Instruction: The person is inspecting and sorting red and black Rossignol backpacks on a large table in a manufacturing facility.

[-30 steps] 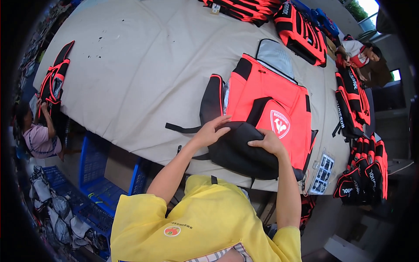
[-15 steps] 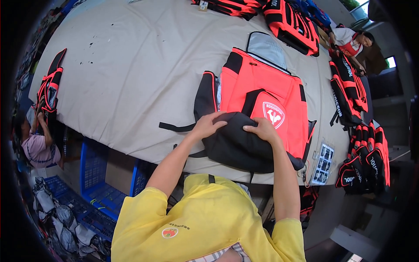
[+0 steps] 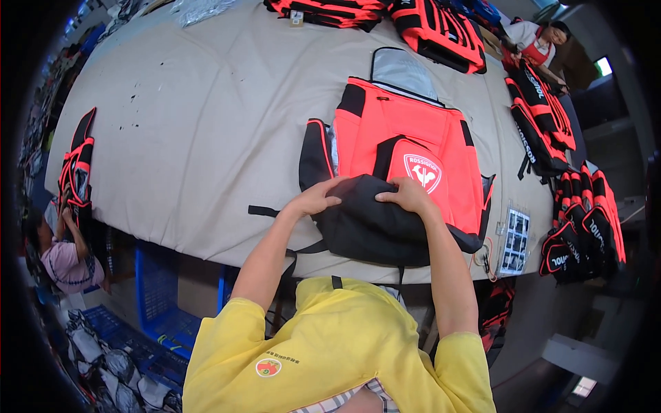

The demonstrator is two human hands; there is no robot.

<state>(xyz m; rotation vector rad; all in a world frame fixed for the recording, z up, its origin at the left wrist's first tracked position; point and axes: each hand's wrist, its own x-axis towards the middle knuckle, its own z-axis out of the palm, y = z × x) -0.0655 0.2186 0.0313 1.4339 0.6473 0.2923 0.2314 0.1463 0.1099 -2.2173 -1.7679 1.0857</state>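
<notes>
A red and black backpack [image 3: 392, 122] lies on the covered table in front of me, its black base toward me. The top flap [image 3: 403, 71] is folded back at the far end, showing a silvery lining. My left hand [image 3: 317, 198] grips the left part of the black base panel [image 3: 368, 221], thumb on top. On the right, my right hand [image 3: 412, 195] holds the same panel just below the white emblem, its thumb pointing inward. The fabric bunches slightly between my hands. Some of my fingertips are hidden by the cloth. A black strap [image 3: 264, 210] trails to the left.
The table [image 3: 206, 138] has a beige cover. Stacked red and black bags [image 3: 441, 34] lie at the back; more hang at right [image 3: 585, 224]. A picture sheet [image 3: 515, 241] is near the right edge. Co-workers stand left [image 3: 69, 261] and far right. Blue crates [image 3: 162, 296] sit below.
The view has shifted a little, so the whole scene sits slightly differently. Both hands keep their hold on the base panel, which looks a bit more smoothed out.
</notes>
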